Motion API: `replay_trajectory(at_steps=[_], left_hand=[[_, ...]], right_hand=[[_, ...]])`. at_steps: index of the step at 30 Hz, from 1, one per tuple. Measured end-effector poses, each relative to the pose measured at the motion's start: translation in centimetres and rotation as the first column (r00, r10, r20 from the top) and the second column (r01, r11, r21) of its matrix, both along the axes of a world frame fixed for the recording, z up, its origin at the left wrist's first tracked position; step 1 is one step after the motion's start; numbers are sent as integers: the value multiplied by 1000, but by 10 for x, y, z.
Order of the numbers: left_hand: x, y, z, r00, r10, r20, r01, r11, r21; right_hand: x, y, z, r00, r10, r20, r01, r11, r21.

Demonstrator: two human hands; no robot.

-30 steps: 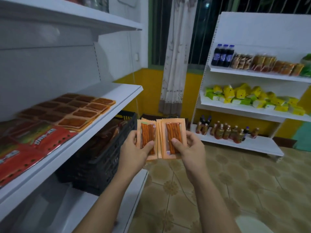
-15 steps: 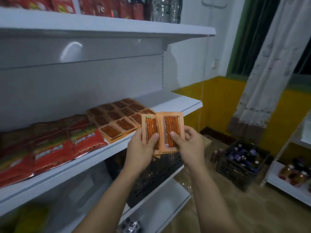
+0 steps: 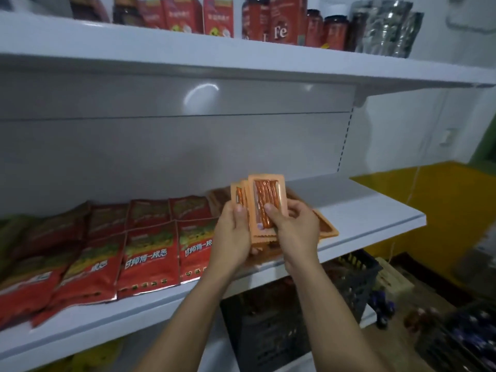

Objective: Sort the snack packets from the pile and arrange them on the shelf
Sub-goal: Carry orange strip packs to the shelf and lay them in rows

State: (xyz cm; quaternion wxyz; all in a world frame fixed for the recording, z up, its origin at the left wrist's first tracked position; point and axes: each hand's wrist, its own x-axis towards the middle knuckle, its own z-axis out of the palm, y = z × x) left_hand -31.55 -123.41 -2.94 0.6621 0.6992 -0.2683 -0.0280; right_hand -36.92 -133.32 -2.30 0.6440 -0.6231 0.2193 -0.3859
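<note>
Left hand [image 3: 234, 234]: gripping the fanned orange snack packets [image 3: 239, 196].
Right hand [image 3: 296, 232]: thumb clamped on the front packet [image 3: 267, 194].
Shelf [image 3: 370, 208]: bare board right of the hands, out to its end.
Red packets [image 3: 150, 253]: near the front lip.

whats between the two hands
A small stack of orange snack packets, gripped by the left hand and right hand, in the head view.

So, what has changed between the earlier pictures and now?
The orange packets, earlier held side by side, now overlap in one stack, and they have come up to the shelf. The left hand and right hand still grip them. The red packets lie as before.
</note>
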Motion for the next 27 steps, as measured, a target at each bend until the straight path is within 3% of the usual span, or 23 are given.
replay_trajectory(at_steps=[5,12,20,23,27], left_hand=[[46,6,9,997,70,9,-70,997,-22],[89,12,4,988,127,92,-136,986,95],[114,3,8,929,369,-23,-368,929,42],[118,-4,14,895,445,-31,-443,895,56],[123,-16,17,851,521,-65,-517,853,67]], right_hand=[[56,0,7,998,21,-56,-28,991,-133],[110,-7,4,987,96,-131,-113,985,-134],[149,-64,36,973,196,-118,-219,950,-223],[168,-95,42,953,193,-234,-267,900,-345],[198,-121,32,889,218,-403,-374,853,-363]])
